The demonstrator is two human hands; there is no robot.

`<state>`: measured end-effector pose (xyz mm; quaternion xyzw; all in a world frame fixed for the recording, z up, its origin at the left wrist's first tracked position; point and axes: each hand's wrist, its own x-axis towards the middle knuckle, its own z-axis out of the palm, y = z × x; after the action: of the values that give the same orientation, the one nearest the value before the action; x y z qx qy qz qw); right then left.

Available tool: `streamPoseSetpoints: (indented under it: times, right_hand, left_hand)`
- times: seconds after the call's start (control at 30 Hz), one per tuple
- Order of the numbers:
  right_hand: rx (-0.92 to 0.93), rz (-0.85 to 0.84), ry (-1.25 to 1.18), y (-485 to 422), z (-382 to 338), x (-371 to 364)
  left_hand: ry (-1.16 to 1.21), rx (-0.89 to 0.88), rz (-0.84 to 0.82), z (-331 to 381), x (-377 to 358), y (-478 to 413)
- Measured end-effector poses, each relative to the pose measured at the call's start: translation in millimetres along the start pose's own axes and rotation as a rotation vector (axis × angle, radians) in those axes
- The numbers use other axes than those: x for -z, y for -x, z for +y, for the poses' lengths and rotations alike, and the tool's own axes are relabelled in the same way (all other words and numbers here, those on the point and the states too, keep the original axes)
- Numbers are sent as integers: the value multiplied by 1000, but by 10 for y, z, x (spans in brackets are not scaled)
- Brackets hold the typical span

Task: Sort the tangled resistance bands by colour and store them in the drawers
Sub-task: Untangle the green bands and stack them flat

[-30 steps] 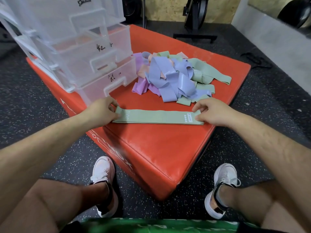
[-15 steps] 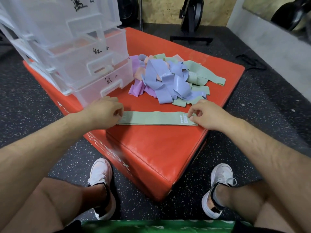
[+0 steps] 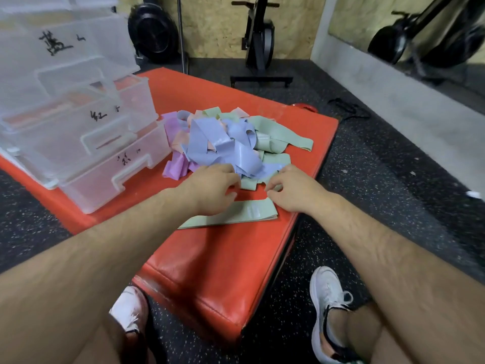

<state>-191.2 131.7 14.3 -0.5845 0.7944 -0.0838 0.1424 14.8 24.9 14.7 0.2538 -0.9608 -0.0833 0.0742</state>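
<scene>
A tangled pile of resistance bands [image 3: 225, 145] in blue, purple, pink and green lies on the red padded box [image 3: 210, 264]. In front of it a single green band [image 3: 246, 214] lies flat, folded over on itself. My left hand [image 3: 210, 190] hovers over the left part of this band, fingers loosely curled at the pile's near edge. My right hand [image 3: 291, 190] is just right of it, fingers curled towards a green loop [image 3: 248, 183] of the pile; neither hand visibly holds anything. The clear drawer unit [image 3: 78, 122] stands at the left.
The drawers carry handwritten labels; the middle drawer [image 3: 110, 106] is pulled out a little, with pinkish-red bands inside. The bottom drawer [image 3: 115, 169] is closed. Gym machines [image 3: 259, 43] stand behind on the black rubber floor. My feet flank the box's near corner.
The green band was stretched flat between both hands; now it lies folded and shorter. Both hands have let go of its ends and moved forward to the pile's near edge.
</scene>
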Motion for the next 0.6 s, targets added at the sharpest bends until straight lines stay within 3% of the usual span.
streamPoseSetpoints:
  times: [0.1,0.23,0.43,0.6]
  right_hand:
    - [32,-21,69,-50,6,-22]
    - [101,121,3,-140,12,55]
    - [228,315,-274,-225,-210,330]
    - [329,510,-663,-242,-456,647]
  left_hand:
    - [-51,14,-44,67,-22,-156]
    - [-3,65,-2,57,-10,-269]
    - [254,185,193,119,177,-338]
    - [380,242,327,127,358,-360]
